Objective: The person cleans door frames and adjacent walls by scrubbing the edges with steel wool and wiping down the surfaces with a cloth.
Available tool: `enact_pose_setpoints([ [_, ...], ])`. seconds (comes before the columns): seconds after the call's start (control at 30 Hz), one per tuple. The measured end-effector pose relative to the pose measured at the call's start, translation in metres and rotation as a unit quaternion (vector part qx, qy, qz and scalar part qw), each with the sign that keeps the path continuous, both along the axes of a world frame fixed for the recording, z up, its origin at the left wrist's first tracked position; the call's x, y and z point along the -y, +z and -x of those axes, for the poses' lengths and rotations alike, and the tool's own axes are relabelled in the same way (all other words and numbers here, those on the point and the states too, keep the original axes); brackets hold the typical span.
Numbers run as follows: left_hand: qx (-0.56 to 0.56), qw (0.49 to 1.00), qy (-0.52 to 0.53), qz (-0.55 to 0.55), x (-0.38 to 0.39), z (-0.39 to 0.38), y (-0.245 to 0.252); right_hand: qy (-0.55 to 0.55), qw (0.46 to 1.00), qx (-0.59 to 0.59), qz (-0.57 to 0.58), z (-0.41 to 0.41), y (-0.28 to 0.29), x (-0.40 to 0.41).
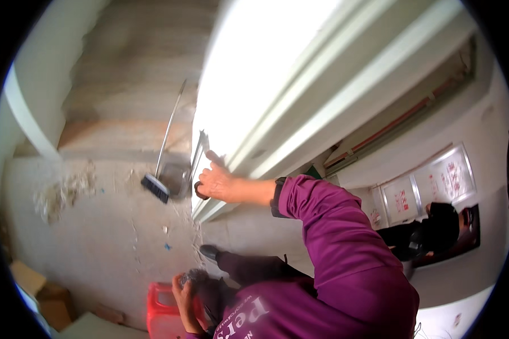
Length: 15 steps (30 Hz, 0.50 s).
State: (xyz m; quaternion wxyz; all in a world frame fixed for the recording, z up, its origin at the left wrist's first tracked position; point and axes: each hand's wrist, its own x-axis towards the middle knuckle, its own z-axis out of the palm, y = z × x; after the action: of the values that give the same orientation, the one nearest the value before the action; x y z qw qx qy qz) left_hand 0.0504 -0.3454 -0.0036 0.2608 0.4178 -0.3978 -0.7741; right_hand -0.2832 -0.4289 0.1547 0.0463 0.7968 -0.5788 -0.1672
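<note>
My right hand (pixel 219 184) is at the edge of a white door or door frame (pixel 254 110), its arm stretched across from the right. Its fingers curl about a dark rounded object (pixel 201 191), mostly hidden by the hand, while one digit points out along the white surface. A narrow grey strip (pixel 198 148) runs on that surface just beyond the fingers. Low in the view, my left hand (pixel 184 296) holds a ball of grey steel wool (pixel 195 277) above a red plastic stool (pixel 163 313).
A broom (pixel 156 188) and a translucent dustpan (pixel 174 178) stand by the white edge, near stairs (pixel 140 63). Pale debris (pixel 63 195) lies on the floor. Cardboard boxes (pixel 53 301) sit lower left. At right, a person in black (pixel 432 233) is near cabinets (pixel 428 184) bearing red writing.
</note>
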Motion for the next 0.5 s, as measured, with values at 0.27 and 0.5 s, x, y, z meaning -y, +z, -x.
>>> enact_pose_setpoints([
  [0.27, -0.032, 0.993, -0.106, 0.028, 0.020, 0.017, 0.028, 0.064, 0.990, -0.056, 0.116, 0.010, 0.136, -0.016],
  [0.5, 0.017, 0.985, -0.094, 0.146, 0.050, 0.012, -0.073, 0.131, 0.936, -0.117, 0.305, 0.016, 0.245, -0.019],
])
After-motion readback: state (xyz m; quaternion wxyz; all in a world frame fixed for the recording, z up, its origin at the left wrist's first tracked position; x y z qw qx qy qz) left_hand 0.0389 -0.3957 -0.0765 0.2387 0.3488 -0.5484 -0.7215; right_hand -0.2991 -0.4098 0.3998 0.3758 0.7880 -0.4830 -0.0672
